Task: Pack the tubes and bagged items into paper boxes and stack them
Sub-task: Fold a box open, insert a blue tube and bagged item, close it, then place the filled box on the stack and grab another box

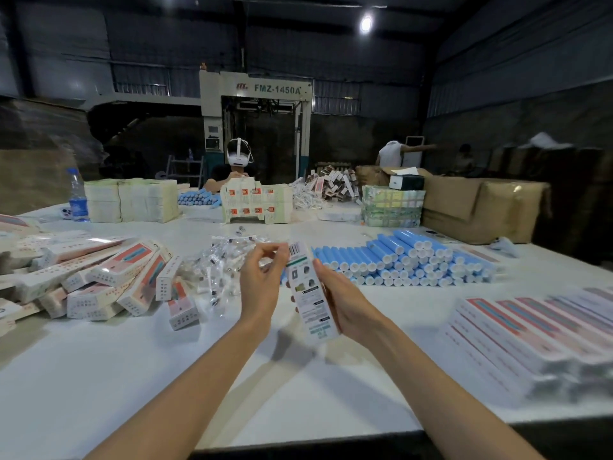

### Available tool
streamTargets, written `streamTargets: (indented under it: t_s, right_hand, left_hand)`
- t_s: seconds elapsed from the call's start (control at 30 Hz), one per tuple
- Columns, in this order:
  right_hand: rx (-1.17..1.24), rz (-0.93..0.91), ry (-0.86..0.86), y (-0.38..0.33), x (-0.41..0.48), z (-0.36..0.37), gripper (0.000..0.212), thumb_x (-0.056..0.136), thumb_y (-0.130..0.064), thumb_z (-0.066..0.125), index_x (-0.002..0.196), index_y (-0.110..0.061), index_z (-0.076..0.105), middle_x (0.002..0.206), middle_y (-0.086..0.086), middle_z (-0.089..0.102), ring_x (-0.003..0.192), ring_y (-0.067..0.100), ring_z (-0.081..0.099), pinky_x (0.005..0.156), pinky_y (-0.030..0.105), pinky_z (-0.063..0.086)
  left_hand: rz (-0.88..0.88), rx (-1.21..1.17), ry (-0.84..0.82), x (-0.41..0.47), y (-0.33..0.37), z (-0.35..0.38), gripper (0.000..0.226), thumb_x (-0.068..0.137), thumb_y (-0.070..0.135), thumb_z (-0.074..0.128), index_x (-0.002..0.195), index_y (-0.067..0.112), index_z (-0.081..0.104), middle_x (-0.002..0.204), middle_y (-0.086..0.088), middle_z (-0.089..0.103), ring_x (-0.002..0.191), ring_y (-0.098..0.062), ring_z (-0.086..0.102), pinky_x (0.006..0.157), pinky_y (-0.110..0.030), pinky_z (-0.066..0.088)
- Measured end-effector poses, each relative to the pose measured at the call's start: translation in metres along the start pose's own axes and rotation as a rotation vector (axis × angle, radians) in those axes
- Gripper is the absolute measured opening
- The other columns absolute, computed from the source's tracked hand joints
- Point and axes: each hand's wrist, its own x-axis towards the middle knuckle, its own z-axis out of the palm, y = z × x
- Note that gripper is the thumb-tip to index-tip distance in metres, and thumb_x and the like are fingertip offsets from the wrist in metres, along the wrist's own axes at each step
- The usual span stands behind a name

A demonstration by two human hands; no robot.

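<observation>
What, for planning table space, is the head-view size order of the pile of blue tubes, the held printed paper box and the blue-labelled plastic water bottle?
Pile of blue tubes.
Printed paper box, near the camera.
Plastic water bottle, farther off; box versus bottle unsure.

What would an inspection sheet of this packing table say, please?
Surface: white table, bare near edge.
Job's things: white printed paper box in hand; blue tubes with white caps piled right; clear bagged items centre; heap of pink-and-white boxes left; neat stack of boxes right.
Clutter: clear plastic water bottle far left.
Hands: left hand pinches box's top; right hand grips its side.
Cables: nothing seen.
Surroundings: person in white headset; grey FMZ-1450A machine.
</observation>
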Motion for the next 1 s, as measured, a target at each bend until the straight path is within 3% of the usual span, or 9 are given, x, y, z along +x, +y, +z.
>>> streamTargets:
  t_s: [0.13,0.2,0.27,0.33,0.47,0.53,0.6,0.73,1.0]
  right_hand:
    - [-0.318,-0.017,0.219,-0.025,-0.037,-0.028,0.037,0.098,-0.064,0.059,0.121,-0.037,0.072,0.115,-0.004,0.077,0.097,0.014,0.075,0.089,0.041,0.06]
    - [-0.53,-0.039,0.361,-0.047,-0.058,-0.052,0.029,0.098,-0.062,0.061,0.115,-0.04,0.068,0.108,-0.006,0.075,0.087,0.006,0.071,0.079,0.033,0.057]
    - [-0.734,-0.053,0.5,-0.07,-0.08,-0.081,0.027,0.097,-0.06,0.061,0.114,-0.04,0.064,0.1,-0.01,0.07,0.082,0.001,0.066,0.069,0.028,0.048]
    - [-0.931,-0.026,0.602,-0.089,-0.102,-0.115,0.03,0.098,-0.053,0.06,0.118,-0.032,0.065,0.099,-0.007,0.071,0.085,0.008,0.066,0.071,0.032,0.049]
    - [-1.341,0.156,0.727,-0.1,-0.142,-0.188,0.026,0.099,-0.033,0.063,0.111,-0.01,0.07,0.111,0.009,0.07,0.094,0.026,0.062,0.081,0.04,0.051]
    - [-1.533,0.302,0.775,-0.097,-0.164,-0.214,0.024,0.099,-0.031,0.062,0.107,-0.009,0.068,0.113,0.015,0.067,0.099,0.033,0.061,0.086,0.043,0.053]
    - [-1.696,0.414,0.818,-0.091,-0.185,-0.23,0.029,0.101,-0.033,0.059,0.119,-0.011,0.064,0.122,0.016,0.063,0.113,0.036,0.058,0.093,0.045,0.049]
    - [-1.822,0.536,0.877,-0.077,-0.211,-0.24,0.037,0.105,-0.029,0.055,0.138,-0.012,0.056,0.141,0.016,0.055,0.136,0.036,0.046,0.108,0.047,0.043]
    - [-1.842,0.551,0.94,-0.072,-0.221,-0.24,0.031,0.108,-0.026,0.053,0.134,-0.011,0.06,0.135,0.013,0.059,0.13,0.033,0.053,0.103,0.043,0.048]
  left_hand:
    - [0.021,0.137,-0.165,-0.016,-0.005,0.015,0.017,0.111,0.04,0.055,0.119,0.039,0.07,0.105,0.014,0.073,0.097,-0.001,0.069,0.082,-0.021,0.055]
    - [-0.012,0.201,-0.264,-0.026,-0.011,0.02,0.02,0.112,0.04,0.052,0.126,0.037,0.066,0.105,0.012,0.073,0.097,-0.001,0.071,0.086,-0.027,0.054]
    - [-0.01,0.309,-0.377,-0.035,-0.017,0.024,0.017,0.111,0.036,0.055,0.121,0.038,0.069,0.106,0.017,0.074,0.1,0.004,0.07,0.085,-0.022,0.049]
    - [0.019,0.399,-0.481,-0.041,-0.021,0.027,0.017,0.109,0.028,0.06,0.113,0.039,0.072,0.108,0.021,0.074,0.103,0.004,0.068,0.085,-0.017,0.048]
    - [0.063,0.489,-0.633,-0.046,-0.023,0.03,0.023,0.105,0.016,0.065,0.108,0.036,0.075,0.109,0.019,0.075,0.103,0.002,0.067,0.093,-0.022,0.051]
    - [0.074,0.52,-0.69,-0.047,-0.023,0.032,0.023,0.104,0.017,0.066,0.108,0.037,0.075,0.108,0.018,0.075,0.102,0.002,0.067,0.093,-0.022,0.052]
    - [0.071,0.538,-0.726,-0.048,-0.023,0.035,0.023,0.105,0.017,0.066,0.107,0.038,0.075,0.108,0.017,0.075,0.102,0.001,0.068,0.092,-0.024,0.052]
    - [0.068,0.521,-0.763,-0.05,-0.021,0.045,0.024,0.105,0.016,0.065,0.106,0.037,0.076,0.107,0.015,0.076,0.102,0.0,0.069,0.089,-0.023,0.052]
    - [0.072,0.524,-0.808,-0.053,-0.021,0.049,0.028,0.105,0.01,0.065,0.1,0.033,0.079,0.103,0.013,0.077,0.1,0.004,0.069,0.08,-0.012,0.047]
